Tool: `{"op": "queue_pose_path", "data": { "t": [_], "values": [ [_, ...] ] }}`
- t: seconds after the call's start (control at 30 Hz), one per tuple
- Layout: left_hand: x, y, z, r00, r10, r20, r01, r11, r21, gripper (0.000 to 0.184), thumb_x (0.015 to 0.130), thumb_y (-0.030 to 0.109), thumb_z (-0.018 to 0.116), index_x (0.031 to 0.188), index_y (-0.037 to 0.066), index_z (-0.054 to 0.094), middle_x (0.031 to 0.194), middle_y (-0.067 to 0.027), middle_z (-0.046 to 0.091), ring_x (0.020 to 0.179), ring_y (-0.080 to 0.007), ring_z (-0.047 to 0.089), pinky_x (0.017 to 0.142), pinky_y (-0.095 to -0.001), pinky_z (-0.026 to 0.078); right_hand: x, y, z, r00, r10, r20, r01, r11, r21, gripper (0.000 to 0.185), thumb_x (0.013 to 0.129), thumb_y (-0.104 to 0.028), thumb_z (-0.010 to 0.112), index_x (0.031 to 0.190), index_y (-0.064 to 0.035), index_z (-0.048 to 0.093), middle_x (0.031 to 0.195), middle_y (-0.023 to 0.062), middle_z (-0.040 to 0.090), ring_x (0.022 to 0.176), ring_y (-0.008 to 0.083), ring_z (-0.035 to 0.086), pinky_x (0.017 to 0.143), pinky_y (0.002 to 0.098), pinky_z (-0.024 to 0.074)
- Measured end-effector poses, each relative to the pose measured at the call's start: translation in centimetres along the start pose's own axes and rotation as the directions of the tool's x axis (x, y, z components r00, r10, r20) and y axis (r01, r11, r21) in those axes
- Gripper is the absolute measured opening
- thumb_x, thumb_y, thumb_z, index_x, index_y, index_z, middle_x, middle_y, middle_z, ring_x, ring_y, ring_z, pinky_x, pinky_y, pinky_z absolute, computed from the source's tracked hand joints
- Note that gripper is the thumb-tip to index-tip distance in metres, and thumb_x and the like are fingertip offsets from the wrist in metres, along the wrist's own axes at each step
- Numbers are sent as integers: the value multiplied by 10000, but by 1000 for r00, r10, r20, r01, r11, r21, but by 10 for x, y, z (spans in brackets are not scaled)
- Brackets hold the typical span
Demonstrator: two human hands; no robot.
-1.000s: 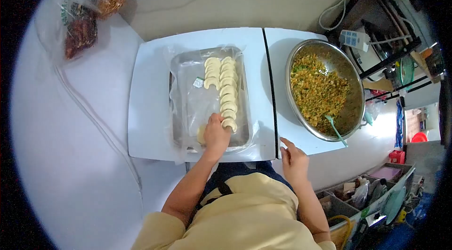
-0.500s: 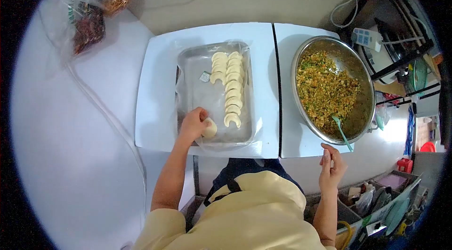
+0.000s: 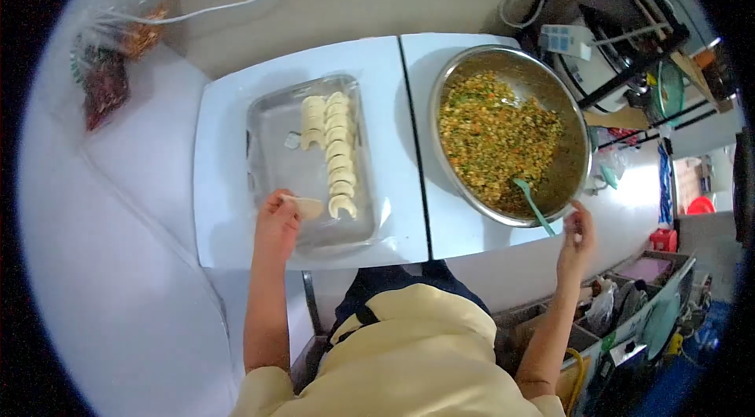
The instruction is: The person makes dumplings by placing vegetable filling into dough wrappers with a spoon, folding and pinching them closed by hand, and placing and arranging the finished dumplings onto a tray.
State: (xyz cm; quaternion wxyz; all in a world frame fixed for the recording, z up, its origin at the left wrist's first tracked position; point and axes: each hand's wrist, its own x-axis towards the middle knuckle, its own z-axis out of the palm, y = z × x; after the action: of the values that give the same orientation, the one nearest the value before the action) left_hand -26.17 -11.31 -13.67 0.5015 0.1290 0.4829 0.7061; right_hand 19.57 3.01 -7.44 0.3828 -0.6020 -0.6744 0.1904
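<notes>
My left hand pinches a round, pale dumpling wrapper by its edge, raised over the near side of a metal tray. In the tray, crescent dumplings lie overlapped in two rows, with a small white packet beside them. On the right stands a large steel bowl of chopped filling. A green spoon leans in it, its handle over the near rim. My right hand is just right of the handle end, fingers loosely bent and apart, holding nothing visible.
Tray and bowl stand on white tabletops with a dark seam between them. Plastic bags of dried food lie at far left. A power strip and a black rack are behind the bowl. Crates of goods stand low at right.
My left hand has lifted the wrapper up from the tray's near corner. My right hand has moved to the bowl's near right rim. The whole view has shifted, with the scene sliding left.
</notes>
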Motion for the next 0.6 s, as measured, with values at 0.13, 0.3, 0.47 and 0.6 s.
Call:
{"op": "queue_pose_path", "data": {
  "t": [0.13,0.3,0.47,0.6],
  "values": [
    [-10,-12,51,953,2,303,159,847,-507,165,840,139,661,974,75,589,915,-54,624,859,-175,608,771,-301,507,0,-7,2,956,-181,231,207,973,-97,362,782,71,584,1125,-40,607,954,88,580,827,223,573,701,290,460],
    [-12,-34,100,822,-397,407,502,843,-192,268,876,187,618,1074,18,553,1005,-100,629,954,-206,608,834,-331,499,-3,-5,9,980,-107,166,112,993,-23,171,832,-44,608,991,-24,669,942,121,633,848,247,612,720,323,475],
    [-29,-42,160,853,-505,132,492,863,116,370,909,221,551,1182,-26,516,1106,-152,602,1011,-249,589,902,-354,465,0,1,20,965,217,145,-253,913,320,173,900,-118,571,990,4,654,746,73,644,700,120,586,637,259,461],
    [-30,-52,177,885,-447,131,446,894,44,383,908,202,543,1201,-41,498,1184,-178,572,1114,-265,556,964,-350,430,-3,-1,31,955,164,246,-237,922,307,207,905,-150,574,983,24,654,752,75,649,678,119,570,617,254,458]
  ]
}}
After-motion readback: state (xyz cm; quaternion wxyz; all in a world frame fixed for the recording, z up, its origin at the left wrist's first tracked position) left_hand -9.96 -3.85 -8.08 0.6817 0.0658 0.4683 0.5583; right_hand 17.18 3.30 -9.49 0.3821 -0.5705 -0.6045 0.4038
